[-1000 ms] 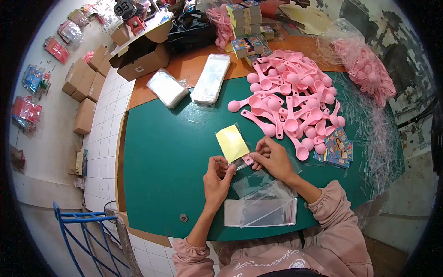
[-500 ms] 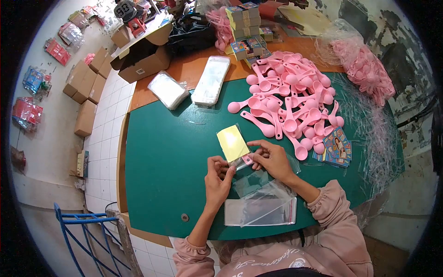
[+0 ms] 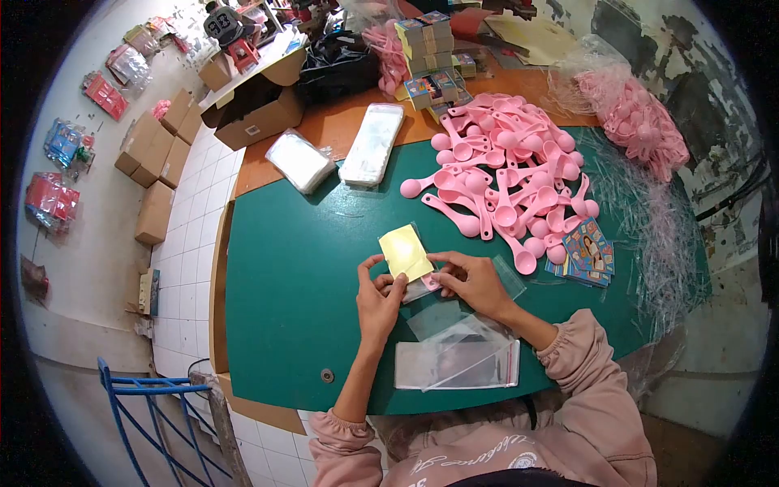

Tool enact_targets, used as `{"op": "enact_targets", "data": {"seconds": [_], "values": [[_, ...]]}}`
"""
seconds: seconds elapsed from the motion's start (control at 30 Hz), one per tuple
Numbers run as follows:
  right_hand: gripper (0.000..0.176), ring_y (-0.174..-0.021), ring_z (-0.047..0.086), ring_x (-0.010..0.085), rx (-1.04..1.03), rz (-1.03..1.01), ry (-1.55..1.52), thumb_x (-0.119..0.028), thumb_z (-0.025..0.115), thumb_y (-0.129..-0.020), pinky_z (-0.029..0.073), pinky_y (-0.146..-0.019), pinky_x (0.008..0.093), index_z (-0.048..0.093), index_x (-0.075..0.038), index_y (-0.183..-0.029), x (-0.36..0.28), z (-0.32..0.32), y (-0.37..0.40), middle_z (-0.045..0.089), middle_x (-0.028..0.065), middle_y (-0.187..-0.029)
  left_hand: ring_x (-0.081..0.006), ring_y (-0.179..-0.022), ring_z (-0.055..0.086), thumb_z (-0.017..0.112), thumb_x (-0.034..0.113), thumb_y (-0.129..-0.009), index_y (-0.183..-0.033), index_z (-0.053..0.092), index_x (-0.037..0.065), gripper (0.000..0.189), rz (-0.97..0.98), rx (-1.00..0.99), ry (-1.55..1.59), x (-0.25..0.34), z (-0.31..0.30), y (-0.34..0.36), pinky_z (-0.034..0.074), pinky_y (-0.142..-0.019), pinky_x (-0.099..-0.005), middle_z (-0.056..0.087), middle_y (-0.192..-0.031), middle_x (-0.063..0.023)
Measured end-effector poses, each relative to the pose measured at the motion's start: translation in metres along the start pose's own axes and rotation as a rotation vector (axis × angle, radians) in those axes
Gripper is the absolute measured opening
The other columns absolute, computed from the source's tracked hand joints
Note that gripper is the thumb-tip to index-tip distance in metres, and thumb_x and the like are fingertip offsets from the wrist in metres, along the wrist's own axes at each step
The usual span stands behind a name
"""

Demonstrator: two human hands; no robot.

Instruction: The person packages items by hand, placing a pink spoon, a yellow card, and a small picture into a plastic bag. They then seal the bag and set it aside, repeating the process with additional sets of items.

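Between my hands is a clear plastic bag (image 3: 414, 294) with a yellow card (image 3: 404, 250) in it. The pink handle end of a measuring spoon (image 3: 430, 281) shows at the card's lower right corner; the rest of that spoon is hidden. My left hand (image 3: 380, 302) pinches the lower left side, its thumb lying on the card. At the lower right, my right hand (image 3: 475, 284) grips the bag by the spoon handle with thumb and fingers. Loose clear bags (image 3: 454, 361) lie on the green table just below my hands.
A heap of pink measuring spoons (image 3: 511, 174) lies to the right, beside printed cards (image 3: 588, 252). Two stacks of clear bags (image 3: 373, 144) (image 3: 300, 161) are toward the back. Banded card stacks (image 3: 428, 61), an open carton (image 3: 258, 118) and bagged spoons (image 3: 637, 122) stand farther off.
My left thumb has moved up onto the yellow card, and the card now looks slightly bent near its lower edge. Both hands still hold the bag; the view has shifted slightly.
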State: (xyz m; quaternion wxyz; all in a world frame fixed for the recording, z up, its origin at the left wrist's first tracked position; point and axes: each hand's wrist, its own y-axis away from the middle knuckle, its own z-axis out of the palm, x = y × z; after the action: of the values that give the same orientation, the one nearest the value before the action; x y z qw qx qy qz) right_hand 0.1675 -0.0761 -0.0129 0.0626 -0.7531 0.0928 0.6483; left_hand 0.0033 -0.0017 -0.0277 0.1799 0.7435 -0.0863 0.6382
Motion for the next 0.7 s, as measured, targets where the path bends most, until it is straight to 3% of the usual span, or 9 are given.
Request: {"op": "enact_targets", "data": {"seconds": [0.23,0.3,0.37,0.43,0.5,0.53,0.6,0.63,0.7], "values": [[0.03,-0.061,0.059,0.0107,-0.063,0.063,0.15,-0.008,0.059,-0.081,0.047,-0.056,0.0248,0.058,-0.002,-0.11,-0.009,-0.002,-0.003,0.064,0.0069,-0.076,-0.0079,-0.067,0.056,0.059,0.004,-0.081,-0.115,0.04,0.005,0.04,-0.134,-0.081,0.231,0.011,-0.012,0.003,0.044,-0.055,-0.0191,0.059,-0.076,-0.0042],[0.023,-0.07,0.059,0.0216,-0.097,-0.413,0.572,-0.006,0.058,-0.078,0.047,-0.065,0.0327,0.061,0.0,-0.1,-0.002,-0.007,-0.014,0.061,0.0122,-0.079,-0.0085,-0.07,0.056,0.06,0.003,-0.08,-0.113,0.043,0.007,0.038,-0.177,-0.085,0.289,0.011,-0.025,0.0,0.045,-0.055,-0.0193,0.058,-0.077,-0.0038],[0.022,-0.074,0.057,0.0269,-0.014,-0.449,0.577,-0.006,0.058,-0.077,0.046,-0.069,0.0356,0.06,0.001,-0.097,0.002,-0.016,-0.039,0.059,0.0139,-0.081,-0.0084,-0.063,0.056,0.061,0.004,-0.079,-0.109,0.046,0.004,0.034,-0.006,-0.013,-0.01,0.006,-0.055,-0.008,0.044,-0.055,-0.0207,0.06,-0.074,-0.0054],[0.02,-0.077,0.055,0.0323,0.076,-0.478,0.573,-0.006,0.058,-0.076,0.045,-0.073,0.0384,0.059,0.002,-0.094,0.012,-0.02,-0.061,0.056,0.0156,-0.083,-0.0168,-0.06,0.059,0.063,0.005,-0.076,-0.107,0.048,0.002,0.034,0.12,0.076,-0.441,0.009,-0.092,-0.014,0.047,-0.056,-0.0265,0.061,-0.071,-0.0066],[0.014,-0.078,0.056,0.0349,0.286,-0.596,0.952,-0.004,0.056,-0.076,0.046,-0.07,0.0404,0.054,0.003,-0.088,0.017,-0.017,-0.078,0.054,0.0178,-0.085,-0.0279,-0.073,0.062,0.063,0.008,-0.076,-0.105,0.049,0.001,0.033,0.148,0.238,-0.73,0.031,-0.11,-0.009,0.049,-0.065,-0.0344,0.062,-0.084,-0.0134],[0.014,-0.078,0.056,0.0349,0.292,-0.602,0.952,-0.004,0.056,-0.076,0.046,-0.07,0.0404,0.054,0.003,-0.088,0.016,-0.014,-0.08,0.054,0.0178,-0.085,-0.0341,-0.089,0.057,0.063,0.011,-0.077,-0.103,0.051,0.002,0.03,0.271,0.407,-1.099,0.038,-0.11,-0.005,0.046,-0.075,-0.038,0.057,-0.1,-0.0185],[0.011,-0.078,0.057,0.0378,0.326,-0.408,1.119,0.0,0.054,-0.075,0.047,-0.066,0.0434,0.05,0.003,-0.085,0.012,-0.002,-0.083,0.052,0.0197,-0.084,-0.0339,-0.093,0.055,0.063,0.012,-0.077,-0.104,0.051,0.002,0.031,0.368,0.415,-1.077,0.046,-0.095,-0.011,0.045,-0.077,-0.0387,0.054,-0.104,-0.0187],[0.011,-0.078,0.057,0.0378,0.328,-0.415,1.119,0.0,0.054,-0.075,0.047,-0.066,0.0434,0.05,0.003,-0.085,0.005,0.002,-0.084,0.052,0.0197,-0.084,-0.0337,-0.097,0.052,0.063,0.013,-0.077,-0.105,0.05,0.001,0.033,0.454,0.414,-1.052,0.05,-0.082,-0.015,0.043,-0.079,-0.0394,0.051,-0.108,-0.0189],[0.02,-0.083,0.059,0.0391,0.198,-0.107,1.007,0.002,0.057,-0.072,0.051,-0.067,0.0414,0.051,0.005,-0.091,-0.008,0.007,-0.083,0.052,0.0243,-0.096,-0.0338,-0.096,0.053,0.063,0.013,-0.077,-0.104,0.05,0.0,0.033,0.637,0.1,-0.883,0.049,-0.041,-0.023,0.043,-0.081,-0.0413,0.051,-0.104,-0.0184]]}}
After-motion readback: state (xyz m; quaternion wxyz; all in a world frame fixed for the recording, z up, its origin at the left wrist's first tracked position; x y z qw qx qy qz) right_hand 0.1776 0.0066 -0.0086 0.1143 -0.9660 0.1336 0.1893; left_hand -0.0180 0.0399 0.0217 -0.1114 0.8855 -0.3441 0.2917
